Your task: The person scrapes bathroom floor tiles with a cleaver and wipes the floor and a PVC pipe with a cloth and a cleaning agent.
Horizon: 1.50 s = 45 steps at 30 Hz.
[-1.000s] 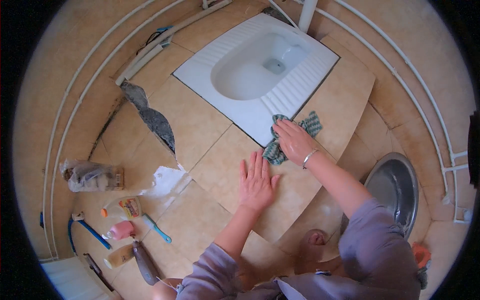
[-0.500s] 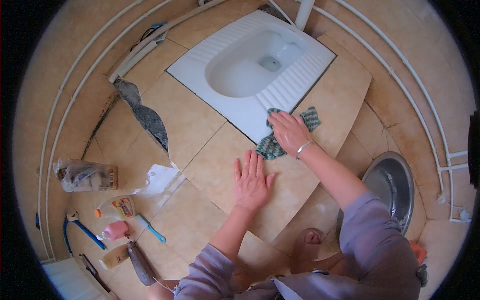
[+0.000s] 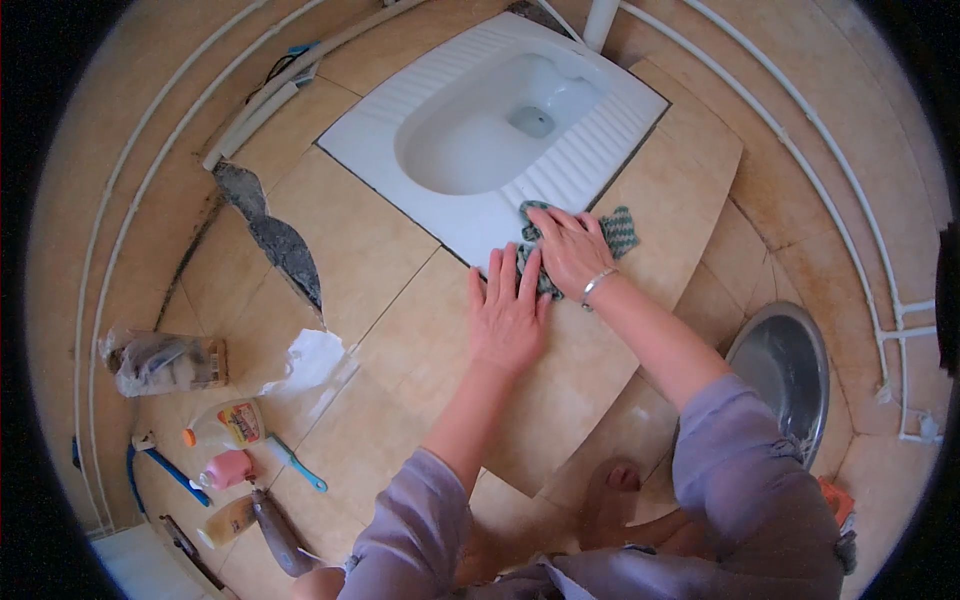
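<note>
A white squat toilet with ribbed foot rests is set into the tan floor tiles. On its near right corner, my right hand, wearing a silver bracelet, presses a green-and-white patterned cloth with curled fingers. Part of the cloth spreads past the hand to the right, and some of it is hidden underneath. Just left of it lies my left hand, palm down with fingers apart. Its fingertips reach the toilet's near edge and come close to the cloth; nothing is seen in its grip.
A metal basin stands at right. At lower left are a clear bottle, a pink bottle, a teal-handled brush, an angle grinder and a plastic-wrapped bundle. Broken tile exposes dark filling. White pipes line the walls.
My left hand has slid forward from the tile to the toilet's edge, beside the cloth. My right hand has shifted slightly left and up with the cloth. The view has turned a little.
</note>
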Each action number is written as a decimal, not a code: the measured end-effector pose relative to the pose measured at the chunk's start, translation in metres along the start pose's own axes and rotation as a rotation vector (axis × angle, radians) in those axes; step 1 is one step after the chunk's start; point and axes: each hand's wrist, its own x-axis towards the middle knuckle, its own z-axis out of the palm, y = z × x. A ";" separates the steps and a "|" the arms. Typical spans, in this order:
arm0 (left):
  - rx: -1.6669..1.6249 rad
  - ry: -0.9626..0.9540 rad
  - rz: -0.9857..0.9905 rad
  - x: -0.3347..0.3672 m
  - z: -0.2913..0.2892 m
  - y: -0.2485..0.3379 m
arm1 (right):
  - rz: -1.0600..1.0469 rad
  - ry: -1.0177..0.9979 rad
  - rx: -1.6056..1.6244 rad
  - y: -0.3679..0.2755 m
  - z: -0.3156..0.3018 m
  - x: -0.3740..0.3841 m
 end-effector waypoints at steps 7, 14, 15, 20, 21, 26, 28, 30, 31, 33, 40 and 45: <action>-0.036 0.105 -0.063 0.026 0.018 0.002 | 0.203 -0.176 0.040 0.006 -0.004 0.033; -0.143 0.111 0.075 0.026 0.011 0.002 | -0.002 0.048 -0.069 0.007 0.000 0.023; -0.157 0.107 0.075 0.028 0.016 0.005 | 0.014 0.027 -0.072 0.012 0.004 0.036; -0.246 0.109 0.065 0.024 0.013 -0.006 | 0.060 -0.074 0.064 0.004 -0.007 0.017; -0.246 0.114 0.062 0.024 0.013 -0.006 | 0.025 -0.003 0.001 0.003 -0.010 0.004; -0.203 0.115 0.071 0.027 0.015 0.004 | -0.025 -0.032 -0.070 0.011 -0.014 0.019; -0.220 0.141 0.029 0.030 0.021 0.005 | 0.031 -0.084 -0.040 0.013 -0.007 0.044; -0.241 0.169 -0.007 0.030 0.025 0.004 | 0.056 -0.119 -0.026 0.012 -0.004 0.039; -0.227 0.144 -0.015 0.027 0.024 0.000 | 0.025 -0.024 -0.021 0.009 -0.001 0.026; -0.214 0.124 -0.026 0.024 0.020 -0.002 | 0.018 0.050 -0.005 0.008 -0.005 -0.003; -0.066 -0.022 0.014 0.032 0.015 0.014 | 0.233 0.058 -0.096 0.048 0.010 0.048; -0.057 0.000 -0.040 0.027 0.015 -0.001 | 0.092 -0.078 -0.184 0.044 0.013 0.035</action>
